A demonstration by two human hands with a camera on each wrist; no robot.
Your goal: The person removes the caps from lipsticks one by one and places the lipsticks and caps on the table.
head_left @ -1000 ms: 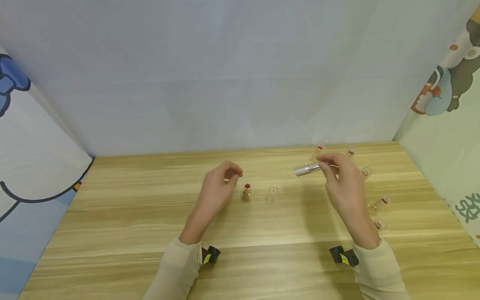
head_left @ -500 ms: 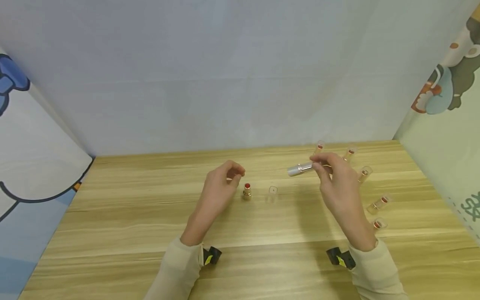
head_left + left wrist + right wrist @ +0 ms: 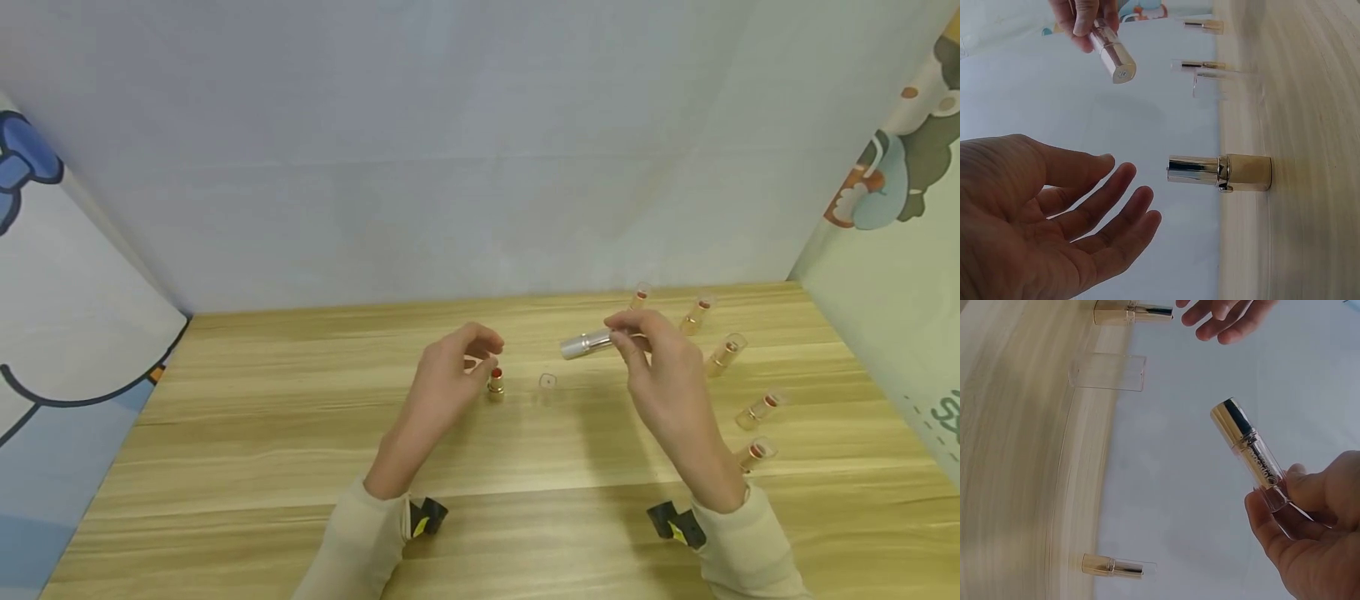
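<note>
An uncapped lipstick (image 3: 496, 387) with a gold case and red tip stands upright on the table. Just beside and above it is my left hand (image 3: 447, 382), fingers loosely bent and holding nothing; in the left wrist view a gap separates the fingertips from the lipstick (image 3: 1244, 172). My right hand (image 3: 671, 375) pinches another lipstick (image 3: 585, 343) by its clear-capped end, tilted, its shiny base pointing left. The right wrist view shows the cap over this held lipstick (image 3: 1254, 453). Between the hands a loose clear cap (image 3: 547, 388) stands on the table.
Several capped lipsticks stand in a curved row at the right, among them one at the back (image 3: 697, 314) and one near the right wrist (image 3: 754, 455). A pale cloth wall (image 3: 480, 167) rises behind the wooden table (image 3: 262, 400).
My right hand has moved left with the held lipstick, uncovering more of the row behind it. The left hand has shifted slightly right, closer to the uncapped lipstick.
</note>
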